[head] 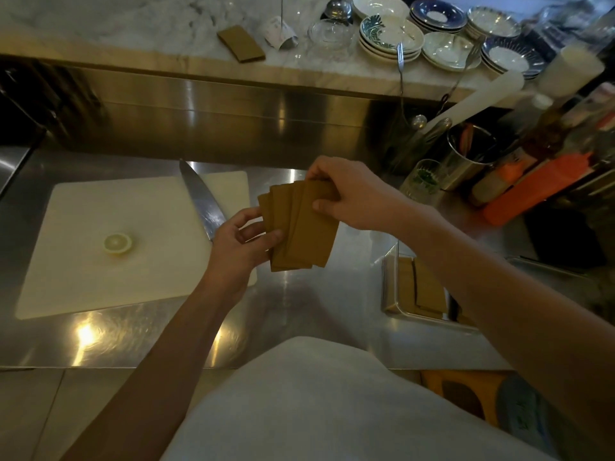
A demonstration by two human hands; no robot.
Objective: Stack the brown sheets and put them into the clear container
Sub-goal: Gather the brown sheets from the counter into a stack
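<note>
Head view: both hands hold a fanned bundle of flat brown rectangular sheets [299, 224] above the steel counter [299, 311], just right of the white plastic cutting board [100, 234]. The left hand [238, 242] pinches the bundle's lower left edge; the right hand [349, 194] grips its top. The clear rectangular container [389, 287], further right of the board, holds more brown sheets.
</note>
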